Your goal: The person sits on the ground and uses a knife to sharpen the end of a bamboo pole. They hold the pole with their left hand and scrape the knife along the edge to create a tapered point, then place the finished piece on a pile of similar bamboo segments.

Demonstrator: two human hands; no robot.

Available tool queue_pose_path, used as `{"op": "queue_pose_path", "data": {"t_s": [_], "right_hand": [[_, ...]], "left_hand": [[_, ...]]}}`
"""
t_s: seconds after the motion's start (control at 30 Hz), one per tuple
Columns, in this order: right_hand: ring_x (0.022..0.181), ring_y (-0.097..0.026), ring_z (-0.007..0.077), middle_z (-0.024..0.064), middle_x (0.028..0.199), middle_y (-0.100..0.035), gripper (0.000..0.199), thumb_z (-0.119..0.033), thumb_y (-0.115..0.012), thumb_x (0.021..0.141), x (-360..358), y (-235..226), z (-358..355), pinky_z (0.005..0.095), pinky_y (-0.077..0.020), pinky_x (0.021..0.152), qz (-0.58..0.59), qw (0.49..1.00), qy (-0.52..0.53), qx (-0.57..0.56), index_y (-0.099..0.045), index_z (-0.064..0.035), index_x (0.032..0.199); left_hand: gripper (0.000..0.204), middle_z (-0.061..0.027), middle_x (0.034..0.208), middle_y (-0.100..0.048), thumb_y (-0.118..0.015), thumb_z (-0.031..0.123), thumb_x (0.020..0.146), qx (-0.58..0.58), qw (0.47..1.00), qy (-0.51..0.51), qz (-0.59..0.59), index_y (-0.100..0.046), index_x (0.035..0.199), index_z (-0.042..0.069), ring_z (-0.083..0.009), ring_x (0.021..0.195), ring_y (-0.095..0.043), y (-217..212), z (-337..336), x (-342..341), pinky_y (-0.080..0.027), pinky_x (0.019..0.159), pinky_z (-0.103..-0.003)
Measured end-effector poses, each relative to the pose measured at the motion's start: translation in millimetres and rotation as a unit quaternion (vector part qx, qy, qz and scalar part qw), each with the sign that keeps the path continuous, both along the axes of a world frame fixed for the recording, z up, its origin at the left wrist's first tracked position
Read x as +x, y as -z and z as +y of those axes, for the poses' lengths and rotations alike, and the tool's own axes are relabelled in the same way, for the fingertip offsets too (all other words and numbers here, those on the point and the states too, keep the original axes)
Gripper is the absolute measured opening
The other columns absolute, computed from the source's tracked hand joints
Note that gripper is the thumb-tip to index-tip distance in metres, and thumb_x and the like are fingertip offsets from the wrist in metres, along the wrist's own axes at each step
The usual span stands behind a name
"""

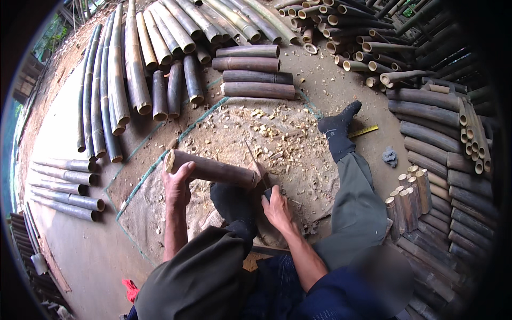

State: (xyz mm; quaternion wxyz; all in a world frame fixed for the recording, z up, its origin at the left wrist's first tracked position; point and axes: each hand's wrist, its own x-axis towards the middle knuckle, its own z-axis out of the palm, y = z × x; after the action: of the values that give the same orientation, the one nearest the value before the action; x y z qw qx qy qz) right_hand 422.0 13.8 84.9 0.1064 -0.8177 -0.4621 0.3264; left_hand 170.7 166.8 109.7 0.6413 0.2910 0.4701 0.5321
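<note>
My left hand [177, 184] is closed round the left end of a dark bamboo section [216, 169], its thumb lying on top near the pale cut rim. The section slopes down to the right, above my bent leg and dark-socked foot [230, 205]. In my right hand [277, 208] is the dark handle of a knife [254, 160], whose narrow blade points up and away, close by the section's right end. Whether the blade touches the bamboo I cannot tell. Pale wood chips [272, 130] are scattered over the sacking mat [205, 120] beyond my hands.
Short dark bamboo sections [258, 89] lie stacked ahead. Long poles [114, 80] fan out at the far left, with several short ones [66, 184] below. Cut bamboo piles [432, 128] line the right side. Near my outstretched right foot [338, 128] lie a yellow tape measure [364, 131] and a grey rag [390, 156].
</note>
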Motion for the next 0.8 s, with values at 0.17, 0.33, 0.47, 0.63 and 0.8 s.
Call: {"op": "queue_pose_path", "data": {"t_s": [0.17,0.33,0.47,0.63,0.8], "right_hand": [[0.084,-0.071,0.0493,0.026,0.087,-0.071,0.036,-0.033,-0.068,0.102,-11.8,-67.3,12.9,0.0566,-0.0546,0.07,0.086,0.986,-0.009,0.139,-0.052,-0.0037,0.115],[0.074,-0.072,0.0412,0.017,0.082,-0.069,0.028,-0.025,-0.072,0.101,-17.2,-66.6,9.2,0.0478,-0.0562,0.064,0.089,0.941,-0.001,0.328,-0.056,-0.0036,0.111],[0.086,-0.072,0.0505,0.0302,0.088,-0.071,0.032,-0.028,-0.066,0.103,-0.5,1.0,9.3,0.0575,-0.0558,0.067,0.022,0.997,0.009,0.079,-0.05,-0.0007,0.108],[0.081,-0.071,0.0499,0.0241,0.085,-0.071,0.031,-0.028,-0.066,0.104,-11.2,-72.8,9.6,0.0552,-0.0547,0.067,0.091,0.978,0.003,0.188,-0.051,-0.0017,0.105],[0.083,-0.072,0.05,0.0264,0.086,-0.072,0.03,-0.027,-0.067,0.103,-15.8,-41.4,11.5,0.0572,-0.0557,0.068,0.072,0.988,0.0,0.135,-0.05,-0.0023,0.107]], "left_hand": [[0.052,-0.0064,0.103,-0.07,-0.091,0.011,0.08,-0.028,0.988,-0.149,-0.003,-0.063,0.123,0.001,-0.0181,0.092,-0.072,3.8,-3.0,14.8,-0.06,0.084,-0.035],[0.036,-0.0062,0.101,-0.072,-0.087,0.008,0.084,0.014,0.991,-0.13,0.016,-0.066,0.113,0.002,-0.018,0.09,-0.071,-6.7,-0.2,24.2,-0.058,0.083,-0.032],[0.036,-0.0089,0.102,-0.073,-0.087,0.008,0.083,0.009,0.994,-0.101,0.032,-0.067,0.113,0.001,-0.0206,0.092,-0.072,-11.8,-1.4,30.2,-0.059,0.086,-0.034],[0.045,-0.0132,0.107,-0.072,-0.087,0.008,0.083,0.025,0.997,-0.073,-0.013,-0.063,0.12,-0.002,-0.0246,0.098,-0.073,-0.8,-6.4,11.9,-0.061,0.092,-0.041],[0.049,-0.0169,0.11,-0.072,-0.085,-0.003,0.08,0.02,0.997,-0.073,-0.032,-0.061,0.124,-0.005,-0.0288,0.099,-0.076,3.3,-4.5,10.2,-0.062,0.094,-0.042]]}}
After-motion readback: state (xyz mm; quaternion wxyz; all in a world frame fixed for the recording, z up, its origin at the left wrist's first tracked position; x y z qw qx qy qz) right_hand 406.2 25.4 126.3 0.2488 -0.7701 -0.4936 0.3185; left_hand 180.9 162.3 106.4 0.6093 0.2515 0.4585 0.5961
